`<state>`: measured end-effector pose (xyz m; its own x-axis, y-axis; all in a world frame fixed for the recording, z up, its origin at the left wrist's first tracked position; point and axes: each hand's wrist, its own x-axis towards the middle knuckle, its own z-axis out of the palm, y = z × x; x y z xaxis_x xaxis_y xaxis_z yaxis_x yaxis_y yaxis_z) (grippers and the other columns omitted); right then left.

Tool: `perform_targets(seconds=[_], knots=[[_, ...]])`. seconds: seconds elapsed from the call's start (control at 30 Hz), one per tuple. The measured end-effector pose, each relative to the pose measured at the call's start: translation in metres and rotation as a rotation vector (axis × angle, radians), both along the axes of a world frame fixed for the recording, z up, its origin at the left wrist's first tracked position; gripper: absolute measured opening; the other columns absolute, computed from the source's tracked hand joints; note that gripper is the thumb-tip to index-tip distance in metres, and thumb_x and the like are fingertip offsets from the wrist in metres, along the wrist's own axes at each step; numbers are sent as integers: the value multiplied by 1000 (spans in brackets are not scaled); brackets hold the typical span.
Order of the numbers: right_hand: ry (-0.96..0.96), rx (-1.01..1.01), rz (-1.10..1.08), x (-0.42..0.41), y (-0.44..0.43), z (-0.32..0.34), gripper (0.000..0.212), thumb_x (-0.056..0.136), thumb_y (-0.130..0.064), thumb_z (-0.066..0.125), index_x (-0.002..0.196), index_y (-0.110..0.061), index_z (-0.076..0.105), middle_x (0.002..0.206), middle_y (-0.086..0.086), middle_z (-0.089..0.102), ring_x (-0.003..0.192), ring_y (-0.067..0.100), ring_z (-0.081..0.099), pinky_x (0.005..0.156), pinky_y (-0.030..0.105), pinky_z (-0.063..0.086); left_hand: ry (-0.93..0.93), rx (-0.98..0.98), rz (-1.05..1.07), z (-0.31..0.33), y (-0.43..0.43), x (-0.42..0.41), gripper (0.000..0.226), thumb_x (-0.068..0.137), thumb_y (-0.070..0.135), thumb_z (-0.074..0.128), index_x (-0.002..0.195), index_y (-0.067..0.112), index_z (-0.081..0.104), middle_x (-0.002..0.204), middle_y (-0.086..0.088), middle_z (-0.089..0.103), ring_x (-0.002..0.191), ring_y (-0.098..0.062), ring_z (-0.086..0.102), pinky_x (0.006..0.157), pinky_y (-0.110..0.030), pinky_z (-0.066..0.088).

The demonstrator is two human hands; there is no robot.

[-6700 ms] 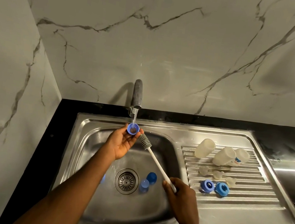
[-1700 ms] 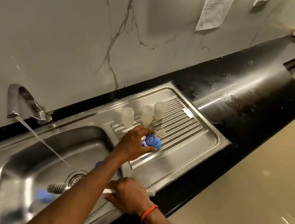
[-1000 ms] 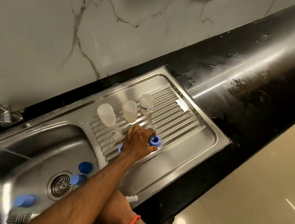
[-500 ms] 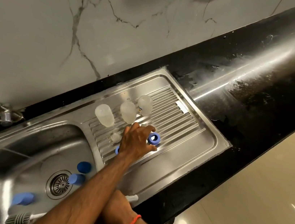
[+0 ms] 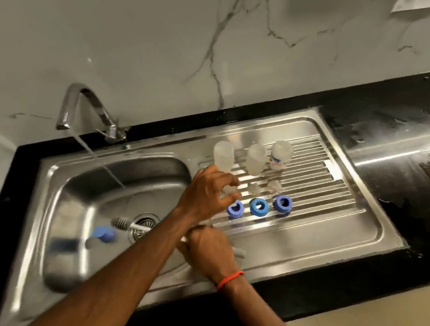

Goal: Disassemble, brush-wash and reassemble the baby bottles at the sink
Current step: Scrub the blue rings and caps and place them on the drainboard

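Note:
Three clear baby bottles (image 5: 256, 159) stand upside down in a row on the ribbed drainboard (image 5: 328, 195). In front of them lie small clear nipples (image 5: 273, 185) and three blue collar rings (image 5: 258, 207) side by side. My left hand (image 5: 205, 193) hovers over the drainboard's left end with relaxed fingers, holding nothing, its thumb close to the leftmost ring (image 5: 235, 209). Below it, my right hand (image 5: 209, 250) grips the white handle of the bottle brush, whose bristle head (image 5: 121, 223) lies over the drain. A blue cap (image 5: 103, 233) sits in the basin.
The tap (image 5: 69, 106) runs a thin stream of water into the steel basin (image 5: 70, 198). Wet black countertop (image 5: 414, 168) stretches to the right. The marble wall stands close behind the sink. Beige floor shows at the lower right.
My left hand has let go of a blue ring and drawn back to the left; three rings now lie in a row. The view has swung left, bringing the tap and the brush head into sight.

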<state>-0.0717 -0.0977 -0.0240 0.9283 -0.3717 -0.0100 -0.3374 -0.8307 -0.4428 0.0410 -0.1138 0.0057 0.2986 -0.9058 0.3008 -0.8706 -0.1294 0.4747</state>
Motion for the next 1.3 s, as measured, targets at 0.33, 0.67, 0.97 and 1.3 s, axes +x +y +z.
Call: perform_targets(seconds=[0.33, 0.67, 0.97, 1.3], knots=[[74, -15, -94, 22, -2, 27, 32, 92, -53, 53, 106, -27, 67, 91, 7, 70, 84, 30, 67, 64, 37, 50, 119, -119, 189, 18, 92, 50, 12, 90, 32, 68, 91, 21, 73, 82, 12, 69, 78, -9, 57, 67, -36, 51], [72, 36, -273, 29, 5, 32, 33, 92, -54, 57, 100, -25, 68, 89, 5, 70, 86, 29, 67, 64, 34, 47, 351, -270, 532, -11, 188, 98, 9, 92, 30, 69, 87, 23, 72, 56, 5, 53, 49, -12, 48, 47, -39, 46], [103, 46, -415, 25, 24, 33, 28, 95, -50, 56, 100, -26, 69, 85, 3, 70, 80, 27, 66, 62, 32, 45, 557, 97, 581, -78, 213, 123, 5, 86, 30, 77, 84, 26, 73, 71, 15, 69, 66, -1, 66, 64, -26, 54], [106, 54, -517, 22, 38, 37, 26, 94, -51, 56, 94, -28, 67, 80, -2, 69, 80, 22, 65, 60, 30, 35, 488, 569, 385, -108, 141, 120, 32, 81, 50, 73, 107, 32, 66, 106, 10, 69, 94, -14, 65, 75, -29, 51]])
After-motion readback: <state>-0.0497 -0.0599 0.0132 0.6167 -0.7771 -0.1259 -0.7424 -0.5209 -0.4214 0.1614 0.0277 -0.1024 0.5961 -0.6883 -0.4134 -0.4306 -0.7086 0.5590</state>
